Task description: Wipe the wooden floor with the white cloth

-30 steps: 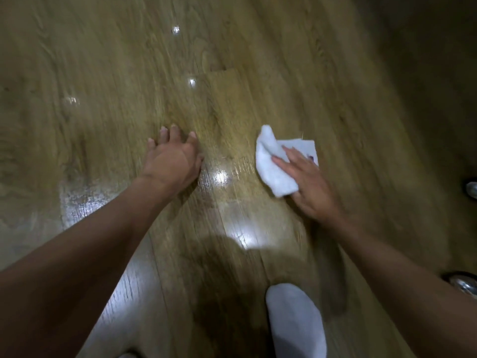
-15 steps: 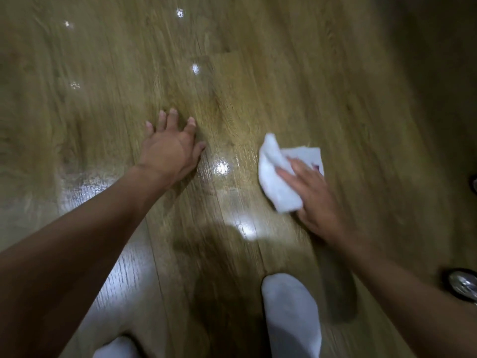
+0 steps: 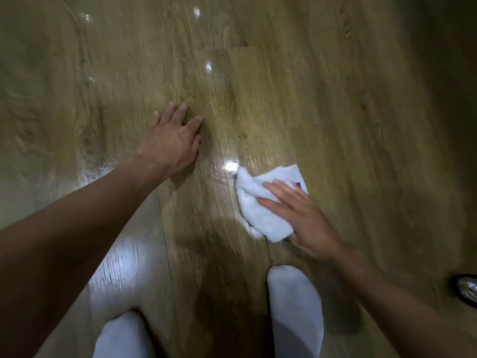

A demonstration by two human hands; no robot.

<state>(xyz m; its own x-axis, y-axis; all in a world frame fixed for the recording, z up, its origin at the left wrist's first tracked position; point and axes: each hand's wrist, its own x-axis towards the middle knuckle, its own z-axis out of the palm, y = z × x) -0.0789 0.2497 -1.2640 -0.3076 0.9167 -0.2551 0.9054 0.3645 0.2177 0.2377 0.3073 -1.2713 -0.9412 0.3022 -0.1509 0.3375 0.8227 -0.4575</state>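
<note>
Wipe in progress. Right hand (image 3: 307, 220) lies flat, fingers extended, pressing the crumpled white cloth (image 3: 263, 202) onto the wooden floor (image 3: 309, 104); not a closed grasp, more a palm-down hold. Left hand (image 3: 170, 143) is spread, holding nothing, braced on the boards well apart from the cloth. Cloth sits just ahead of the person's white-socked foot (image 3: 294, 301). Boards near the cloth shine under glare; cannot tell whether wet or merely glossy. Judgement: partway through, with no visible mark separating wiped from unwiped floor.

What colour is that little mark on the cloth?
Purple, on the white cloth near the right hand, head view.
</note>
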